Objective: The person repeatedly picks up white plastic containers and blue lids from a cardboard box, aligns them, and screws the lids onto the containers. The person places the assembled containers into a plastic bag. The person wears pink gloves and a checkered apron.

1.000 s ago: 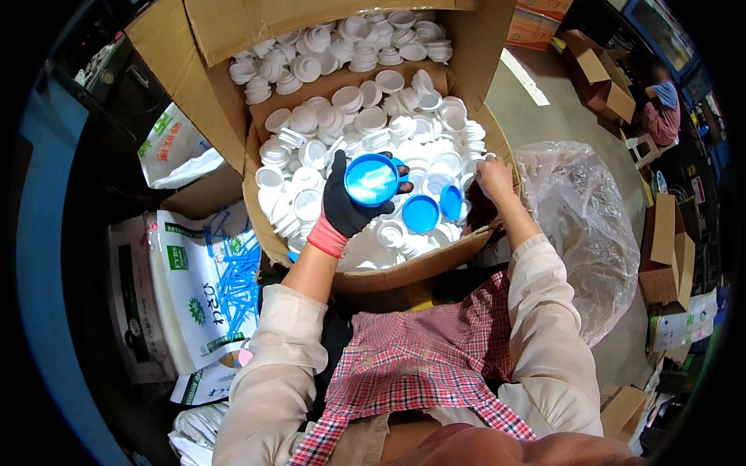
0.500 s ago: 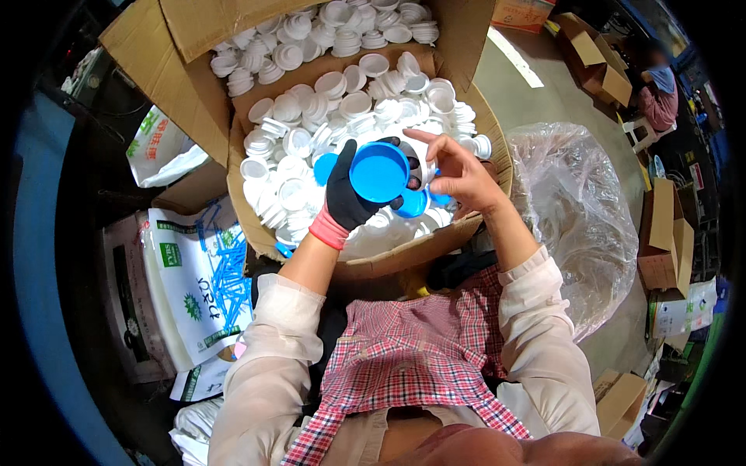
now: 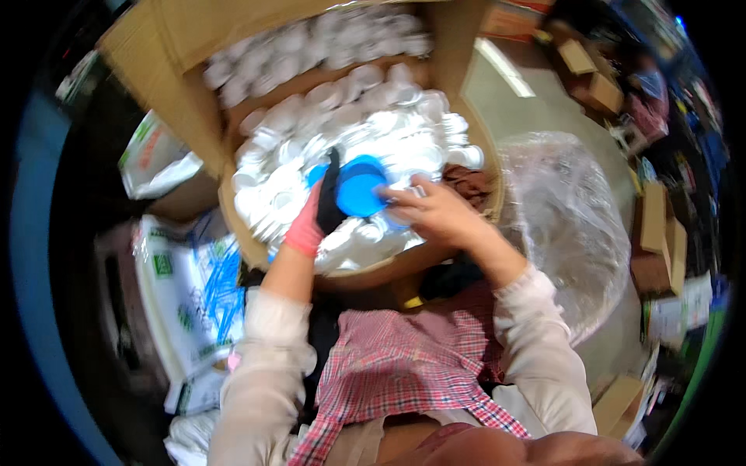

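My left hand (image 3: 330,198) wears a black glove with a pink cuff. It is closed round a shallow, round blue cap (image 3: 362,186), held over a heap of white plastic caps (image 3: 295,147) in a big cardboard box (image 3: 357,279). At the blue cap's right edge are the fingertips of my bare right hand (image 3: 439,213), smeared by motion. Whether they grip anything does not show. Another bit of blue (image 3: 317,174) shows just left of the glove.
Brown cloth (image 3: 466,184) lies at the box's right side. A clear plastic bag (image 3: 563,233) stands right of it. Blue strips (image 3: 223,283) lie on a white printed sack (image 3: 167,291) at left. Open cartons (image 3: 659,241) and a seated person (image 3: 649,101) are farther right.
My right hand has moved left and down to the blue cap's edge. My left hand and the cap have shifted slightly left. The whole view is blurred, and brown cloth now shows.
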The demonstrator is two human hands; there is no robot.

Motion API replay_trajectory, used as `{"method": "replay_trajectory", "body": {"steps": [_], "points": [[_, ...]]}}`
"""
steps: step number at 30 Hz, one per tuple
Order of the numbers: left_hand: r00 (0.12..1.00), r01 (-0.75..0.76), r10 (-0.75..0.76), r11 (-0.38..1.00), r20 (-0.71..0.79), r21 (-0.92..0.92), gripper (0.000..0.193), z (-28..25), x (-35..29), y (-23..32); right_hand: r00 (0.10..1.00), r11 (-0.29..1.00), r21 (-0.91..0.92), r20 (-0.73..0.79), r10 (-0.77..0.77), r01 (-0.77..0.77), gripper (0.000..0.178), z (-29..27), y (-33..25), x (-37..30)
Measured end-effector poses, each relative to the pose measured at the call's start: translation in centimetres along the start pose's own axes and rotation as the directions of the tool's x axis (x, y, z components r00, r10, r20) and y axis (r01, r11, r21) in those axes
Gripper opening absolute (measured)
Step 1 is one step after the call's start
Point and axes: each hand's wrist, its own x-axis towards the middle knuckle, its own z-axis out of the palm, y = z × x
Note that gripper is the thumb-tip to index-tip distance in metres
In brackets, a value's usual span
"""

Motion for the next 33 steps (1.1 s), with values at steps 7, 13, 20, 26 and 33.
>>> {"method": "replay_trajectory", "body": {"steps": [7, 13, 20, 26, 33], "points": [[0.967, 0.221, -0.224, 0.497, 0.122, -0.839, 0.063, 0.5, 2.3, 1.7, 0.988, 0.934, 0.356, -0.152, 0.019, 0.037, 0.068, -1.6, -1.2, 2.2], [0.904, 0.264, -0.259, -0.289, 0.34, -0.92, 0.065, 2.0, 2.4, 2.7, 0.954, 0.758, 0.643, -0.281, 0.102, 0.109, 0.066, -0.1, -2.8, 3.0], [0.912, 0.332, -0.238, -0.058, 0.336, -0.942, 0.072, -0.2, 2.2, 2.8, 0.86, -0.031, 0.995, -0.066, 0.506, 0.095, 0.065, -2.5, -0.7, 2.1], [0.901, 0.366, -0.219, -0.083, 0.376, -0.927, 0.063, 0.9, 2.2, 4.3, 0.875, 0.465, 0.884, -0.255, 0.411, 0.04, 0.07, -2.0, -2.0, 2.9], [0.966, 0.252, -0.201, 0.61, 0.16, -0.751, 0.048, 1.8, 1.6, 3.7, 0.858, 0.909, 0.409, -0.435, 0.272, -0.081, 0.06, -1.7, -3.0, 4.0]]}}
